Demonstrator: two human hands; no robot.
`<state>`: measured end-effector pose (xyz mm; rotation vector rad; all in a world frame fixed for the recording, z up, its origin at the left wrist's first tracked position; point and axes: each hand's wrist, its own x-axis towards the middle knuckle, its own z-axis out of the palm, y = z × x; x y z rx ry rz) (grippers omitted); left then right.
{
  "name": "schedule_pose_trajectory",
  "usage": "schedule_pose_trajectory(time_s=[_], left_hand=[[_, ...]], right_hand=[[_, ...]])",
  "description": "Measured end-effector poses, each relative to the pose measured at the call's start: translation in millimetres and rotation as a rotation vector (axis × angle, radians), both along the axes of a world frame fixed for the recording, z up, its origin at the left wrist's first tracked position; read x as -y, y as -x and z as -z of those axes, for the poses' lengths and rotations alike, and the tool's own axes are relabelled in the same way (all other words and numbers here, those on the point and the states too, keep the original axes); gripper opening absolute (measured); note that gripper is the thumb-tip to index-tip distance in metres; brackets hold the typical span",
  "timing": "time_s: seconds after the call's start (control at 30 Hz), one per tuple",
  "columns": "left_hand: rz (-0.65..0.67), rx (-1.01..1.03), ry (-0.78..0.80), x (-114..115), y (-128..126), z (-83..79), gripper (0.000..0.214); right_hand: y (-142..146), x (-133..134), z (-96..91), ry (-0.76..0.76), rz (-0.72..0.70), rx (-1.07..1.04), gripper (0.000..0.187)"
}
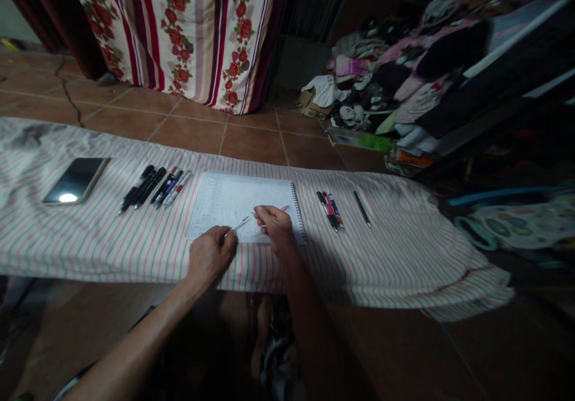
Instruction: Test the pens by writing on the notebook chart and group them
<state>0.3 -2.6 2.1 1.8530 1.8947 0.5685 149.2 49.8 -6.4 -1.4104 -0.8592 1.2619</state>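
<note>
My left hand [212,250] is closed round one end of a thin white pen refill [239,224], which slants up to the right and has a dark section near its far end. Just right of that end, my right hand [273,224] is pinched, with a tiny dark tip at the fingertips; what it holds is too small to name. Both hands are over an open spiral notebook [242,188] with writing on its page. A pinkish shape shows beside the right hand, too blurred to identify.
The notebook lies on a striped cloth [404,239] covering a long low surface. On the left are a phone [75,181] and a row of several pens [155,187]. To the right lie a small group of pens [330,211] and a separate dark pen [362,209]. Clothes [404,72] are heaped beyond.
</note>
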Motion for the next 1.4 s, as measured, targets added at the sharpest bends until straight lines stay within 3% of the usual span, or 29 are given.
schedule_pose_trajectory(time_s=[0.17,0.43,0.67,0.93,1.1,1.23,1.4], left_hand=[[-0.015,-0.014,0.013,0.6,3.6,-0.6,0.033],[-0.040,-0.036,0.025,0.8,7.0,-0.1,0.033],[-0.048,-0.014,0.032,0.6,8.7,-0.7,0.033],[-0.049,0.008,0.030,1.3,9.2,-4.2,0.034],[-0.054,0.030,0.010,-0.1,8.8,-2.0,0.034],[-0.075,0.067,0.023,-0.4,7.9,-1.2,0.034],[-0.079,0.113,0.018,-0.1,5.3,-2.9,0.033]], right_hand=[[-3.9,-5.9,8.4,-0.015,0.055,0.134,0.024],[-4.2,-6.5,18.8,-0.099,-0.084,0.562,0.021],[-3.5,-6.6,18.8,-0.154,-0.104,0.689,0.017],[-6.5,-8.1,24.5,-0.146,-0.049,0.558,0.024],[-3.2,-5.3,12.6,-0.102,-0.050,0.403,0.022],[2.3,3.1,-7.9,0.015,-0.213,0.107,0.025],[8.0,12.5,-20.9,0.093,-0.391,-0.022,0.026]])
